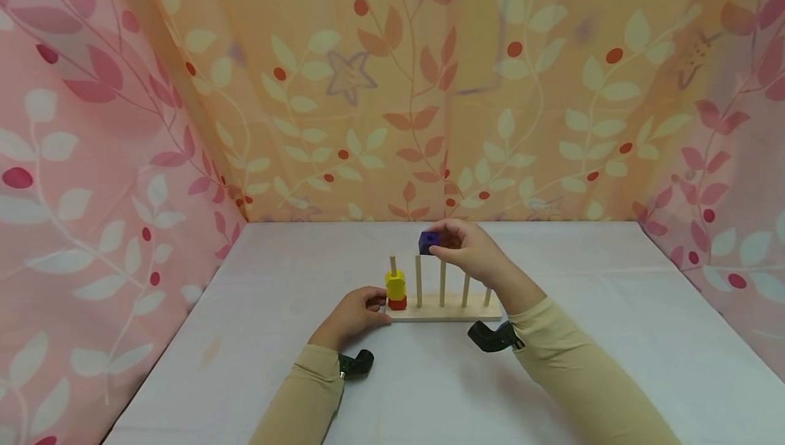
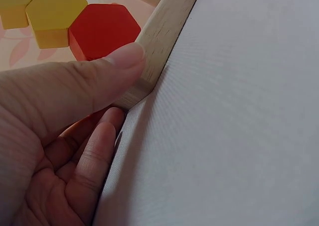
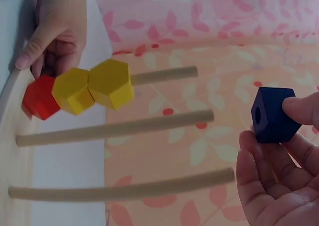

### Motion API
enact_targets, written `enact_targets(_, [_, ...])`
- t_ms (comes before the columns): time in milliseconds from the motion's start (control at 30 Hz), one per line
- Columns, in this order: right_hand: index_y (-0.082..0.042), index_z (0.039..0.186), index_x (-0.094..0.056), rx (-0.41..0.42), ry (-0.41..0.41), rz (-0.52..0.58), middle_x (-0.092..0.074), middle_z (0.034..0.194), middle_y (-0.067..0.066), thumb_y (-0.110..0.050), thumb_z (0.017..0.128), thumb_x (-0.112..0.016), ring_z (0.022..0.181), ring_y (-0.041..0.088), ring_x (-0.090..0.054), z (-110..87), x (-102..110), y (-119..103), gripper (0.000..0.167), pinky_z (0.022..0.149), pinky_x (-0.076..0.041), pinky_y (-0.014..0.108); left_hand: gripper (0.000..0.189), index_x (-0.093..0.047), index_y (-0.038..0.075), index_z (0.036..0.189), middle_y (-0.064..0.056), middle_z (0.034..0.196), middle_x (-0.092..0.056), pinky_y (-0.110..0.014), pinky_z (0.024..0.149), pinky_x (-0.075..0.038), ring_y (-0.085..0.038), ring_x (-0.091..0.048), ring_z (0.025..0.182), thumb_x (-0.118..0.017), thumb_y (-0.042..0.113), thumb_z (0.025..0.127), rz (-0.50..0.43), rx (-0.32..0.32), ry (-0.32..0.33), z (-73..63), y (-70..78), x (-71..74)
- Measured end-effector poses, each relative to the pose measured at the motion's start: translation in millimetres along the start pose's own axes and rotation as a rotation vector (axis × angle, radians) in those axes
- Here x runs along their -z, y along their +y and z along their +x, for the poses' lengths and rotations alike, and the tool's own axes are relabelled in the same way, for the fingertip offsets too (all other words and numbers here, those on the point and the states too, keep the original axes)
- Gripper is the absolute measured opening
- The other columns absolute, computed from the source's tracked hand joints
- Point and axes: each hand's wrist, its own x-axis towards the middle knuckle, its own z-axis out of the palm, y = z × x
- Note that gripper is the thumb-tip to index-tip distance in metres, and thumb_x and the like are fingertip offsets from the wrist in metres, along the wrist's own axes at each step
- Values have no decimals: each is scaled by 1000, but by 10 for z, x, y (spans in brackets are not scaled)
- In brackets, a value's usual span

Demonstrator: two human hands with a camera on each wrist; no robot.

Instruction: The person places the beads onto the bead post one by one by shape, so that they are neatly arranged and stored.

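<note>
A wooden peg board [image 1: 444, 316] with a row of upright pegs rests on the white table. Its leftmost peg carries a red hexagonal block [image 3: 41, 97] at the bottom and two yellow hexagonal blocks [image 1: 396, 287] above it. My left hand [image 1: 352, 311] grips the left end of the board, the thumb [image 2: 117, 66] on its edge and the other fingers bent beside it. Over the second peg [image 1: 419, 285], my right hand [image 1: 475, 247] pinches a dark blue block [image 3: 274, 114] with a hole through it, apart from the peg tips. Part of the right-hand pegs is hidden behind that hand.
White cloth covers the table [image 1: 257, 261]. Behind it hangs an orange leaf-patterned curtain [image 1: 380, 179], with pink patterned cloth [image 1: 122, 227] at both sides. Black wrist devices [image 1: 490, 337] stick out near both sleeves, just in front of the board.
</note>
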Motion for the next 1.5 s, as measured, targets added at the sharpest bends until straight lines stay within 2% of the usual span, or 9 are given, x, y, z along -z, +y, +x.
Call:
enact_targets(267, [-10, 115, -58, -26, 102, -50, -61, 104, 10, -12, 88, -61, 93, 23, -60, 25, -203, 88, 27, 82, -51, 35, 55, -59, 17, 119, 2, 114, -60, -35, 92, -46, -13, -56, 103, -79, 30, 69, -9, 4, -4, 6, -16, -12])
enact_targets(600, [-9, 119, -56, -72, 151, -22, -59, 102, 11, -11, 89, -59, 85, 22, -55, 27, -339, 160, 30, 73, -49, 29, 55, -58, 18, 119, 1, 115, -60, -35, 92, -46, -14, -56, 103, -79, 31, 70, -14, -8, -3, 12, -29, -10])
enact_targets(767, [-9, 120, -55, -90, 173, -15, -59, 110, 11, -11, 87, -61, 91, 22, -57, 26, -387, 209, 33, 79, -50, 31, 55, -58, 18, 119, 1, 114, -60, -35, 92, -45, -15, -56, 103, -79, 30, 70, -12, -6, -1, 19, -19, -10])
enact_targets(900, [-11, 123, -52, -127, 196, 0, -57, 113, 11, -7, 86, -63, 95, 22, -57, 7, -423, 258, 39, 85, -50, 34, 55, -59, 17, 119, 2, 114, -60, -35, 92, -46, -14, -57, 102, -79, 30, 69, -8, 5, -2, 19, -8, -11])
enact_targets(1133, [-13, 134, -37, -179, 241, 80, -57, 108, 11, -4, 84, -64, 93, 22, -56, -25, -490, 357, 58, 83, -50, 31, 53, -59, 14, 118, -1, 114, -60, -33, 92, -46, -15, -57, 103, -79, 27, 70, -13, -32, -3, 14, 1, -11])
enact_targets(1367, [-9, 129, -41, -237, 297, 104, -59, 104, 9, -5, 82, -67, 93, 20, -58, -69, -587, 499, 54, 85, -49, 33, 54, -59, 16, 118, 0, 113, -60, -34, 92, -46, -14, -57, 102, -79, 29, 70, -6, -7, -1, 2, -6, -8])
enact_targets(1500, [-9, 125, -45, -254, 326, 102, -60, 103, 9, -6, 81, -69, 94, 21, -59, -83, -647, 596, 51, 83, -50, 33, 56, -58, 14, 119, -1, 114, -60, -33, 91, -46, -15, -57, 103, -79, 27, 70, -2, -16, -1, 8, -17, -3])
